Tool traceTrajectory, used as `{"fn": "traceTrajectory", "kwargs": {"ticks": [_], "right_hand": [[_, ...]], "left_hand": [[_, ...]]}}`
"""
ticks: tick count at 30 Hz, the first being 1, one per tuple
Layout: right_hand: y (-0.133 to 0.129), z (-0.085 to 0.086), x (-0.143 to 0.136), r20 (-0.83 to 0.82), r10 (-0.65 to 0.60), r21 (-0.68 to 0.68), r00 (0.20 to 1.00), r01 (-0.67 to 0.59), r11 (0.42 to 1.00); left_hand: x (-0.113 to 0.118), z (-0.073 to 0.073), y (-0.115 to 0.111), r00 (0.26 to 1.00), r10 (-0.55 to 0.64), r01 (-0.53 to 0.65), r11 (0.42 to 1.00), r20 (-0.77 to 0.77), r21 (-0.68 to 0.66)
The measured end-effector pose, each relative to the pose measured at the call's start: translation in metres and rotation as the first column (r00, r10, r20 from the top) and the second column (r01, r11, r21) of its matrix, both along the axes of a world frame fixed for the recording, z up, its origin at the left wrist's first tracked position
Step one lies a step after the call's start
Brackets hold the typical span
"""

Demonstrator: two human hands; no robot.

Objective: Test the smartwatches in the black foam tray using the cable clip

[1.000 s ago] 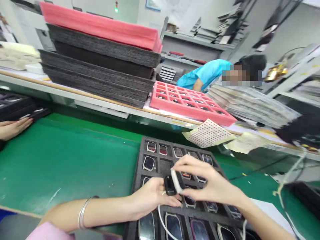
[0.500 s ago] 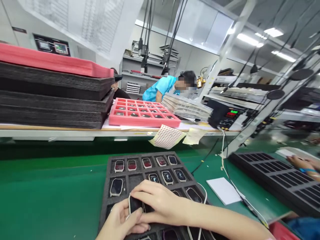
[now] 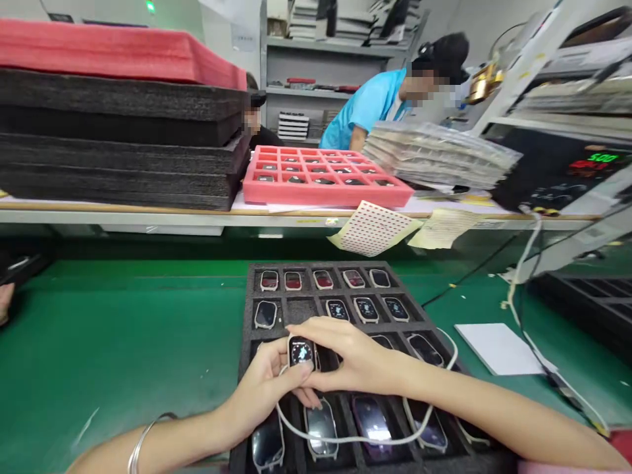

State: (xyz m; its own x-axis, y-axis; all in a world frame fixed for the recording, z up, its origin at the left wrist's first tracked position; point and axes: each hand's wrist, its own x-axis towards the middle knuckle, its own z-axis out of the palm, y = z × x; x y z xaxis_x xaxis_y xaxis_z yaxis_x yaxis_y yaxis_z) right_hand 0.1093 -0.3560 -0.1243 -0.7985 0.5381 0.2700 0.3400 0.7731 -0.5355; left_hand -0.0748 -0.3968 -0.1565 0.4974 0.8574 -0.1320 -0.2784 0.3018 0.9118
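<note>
Both my hands meet over a dark foam tray (image 3: 291, 338) whose compartments hold several watch bodies. Between them is a watch (image 3: 301, 351) with its screen lit, showing a small picture. My left hand (image 3: 274, 378) grips its left and lower side, the thumb on the lower edge of the screen. My right hand (image 3: 340, 349) pinches the watch from the right, fingers across its top corner. A white cable (image 3: 360, 439) loops over the tray from near the held watch. One compartment (image 3: 302, 309) in the second row is bare.
Black foam trays (image 3: 113, 151) are stacked on the shelf at left, beside a pink tray (image 3: 326, 194) of small parts. A power supply (image 3: 557, 171) stands at right. White paper (image 3: 498, 349) lies right of the tray. A person in blue (image 3: 368, 108) leans over behind.
The held watch's screen, dark before, is now lit and faces up. The view has shifted and levelled, so more of my left forearm and the cable loop show.
</note>
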Motion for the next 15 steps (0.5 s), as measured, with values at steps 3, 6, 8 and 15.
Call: {"fn": "traceTrajectory", "kwargs": {"ticks": [3,6,8,15], "right_hand": [[0.001,-0.001,-0.001,-0.021,-0.009,-0.021,1.0,0.008,1.0],[0.0,0.0,-0.001,-0.025,0.003,0.004,1.0,-0.003,1.0],[-0.002,0.003,-0.002,-0.01,-0.002,0.052,1.0,0.002,0.999],[0.004,0.017,0.001,0.047,-0.036,0.281,0.998,0.021,0.96]], "left_hand": [[-0.002,0.003,0.002,1.0,-0.007,0.006,1.0,-0.03,-0.001],[-0.003,0.004,0.001,0.999,-0.009,0.009,1.0,-0.037,0.006],[-0.003,0.004,0.001,0.999,-0.028,0.028,1.0,-0.04,0.009],[-0.004,0.0,0.005,0.99,-0.069,0.076,0.995,-0.124,0.058]]}}
